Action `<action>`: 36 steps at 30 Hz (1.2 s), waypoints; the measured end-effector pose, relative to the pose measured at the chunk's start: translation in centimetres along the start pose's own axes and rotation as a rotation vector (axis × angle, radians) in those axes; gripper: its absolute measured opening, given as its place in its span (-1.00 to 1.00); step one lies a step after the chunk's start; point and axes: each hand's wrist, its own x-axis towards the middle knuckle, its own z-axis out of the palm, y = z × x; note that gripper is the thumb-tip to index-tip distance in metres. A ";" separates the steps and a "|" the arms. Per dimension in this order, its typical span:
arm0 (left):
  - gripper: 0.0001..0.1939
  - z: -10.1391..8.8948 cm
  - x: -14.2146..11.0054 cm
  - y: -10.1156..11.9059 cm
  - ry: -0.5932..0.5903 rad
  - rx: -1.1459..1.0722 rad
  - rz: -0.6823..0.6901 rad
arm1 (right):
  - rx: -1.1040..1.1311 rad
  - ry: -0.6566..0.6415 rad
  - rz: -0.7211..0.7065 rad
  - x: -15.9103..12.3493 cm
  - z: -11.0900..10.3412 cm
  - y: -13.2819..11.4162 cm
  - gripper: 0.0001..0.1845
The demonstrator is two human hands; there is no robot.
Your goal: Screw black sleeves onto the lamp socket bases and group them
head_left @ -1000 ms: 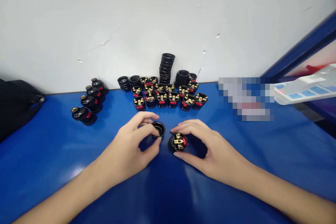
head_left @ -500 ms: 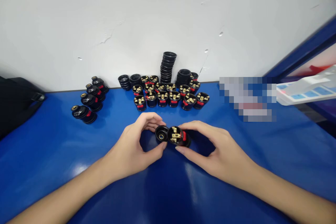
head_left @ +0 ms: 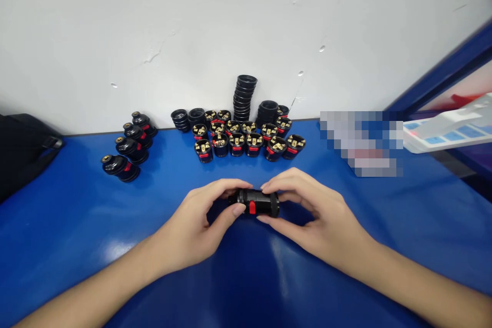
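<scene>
Between my hands, a black lamp holder body (head_left: 263, 201) with a red switch lies on its side, just above or on the blue table. My right hand (head_left: 317, 210) grips its right end, thumb below and fingers above. My left hand (head_left: 203, 220) closes round the small black cap (head_left: 232, 199), which meets the body's left end. The left thumb and fingers hide most of the cap. I cannot tell whether the two parts are seated together. The brass contacts inside this body are out of sight.
Behind my hands stand several open lamp holder bodies (head_left: 237, 144) showing brass contacts. Stacked black rings (head_left: 244, 97) rise near the wall. A row of capped lamp holders (head_left: 121, 167) lies left. A black bag (head_left: 26, 151) and a white tray (head_left: 442, 136) flank the table.
The cap and the body, apart one second ago, have come together end to end. The body has turned from upright, contacts showing, onto its side.
</scene>
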 end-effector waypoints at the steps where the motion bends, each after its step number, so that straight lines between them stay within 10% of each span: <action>1: -0.70 0.1 0.1 0.1 0.010 -0.009 -0.021 | 0.005 0.003 -0.015 0.0 0.0 0.1 -0.65; 13: -0.71 0.8 0.3 0.4 0.092 -0.284 -0.325 | 0.036 0.019 -0.072 -0.1 0.3 0.2 -0.62; 25: -0.61 0.4 0.0 0.2 0.151 0.161 0.256 | 0.216 0.003 0.202 0.2 0.4 0.0 -0.69; 30: -0.39 0.3 0.0 0.2 0.136 0.275 0.184 | 0.211 0.021 0.197 0.2 0.5 -0.1 -0.69; 36: -0.66 0.1 -0.3 0.2 0.076 0.327 0.030 | 0.196 0.039 0.180 0.1 0.5 0.2 -0.67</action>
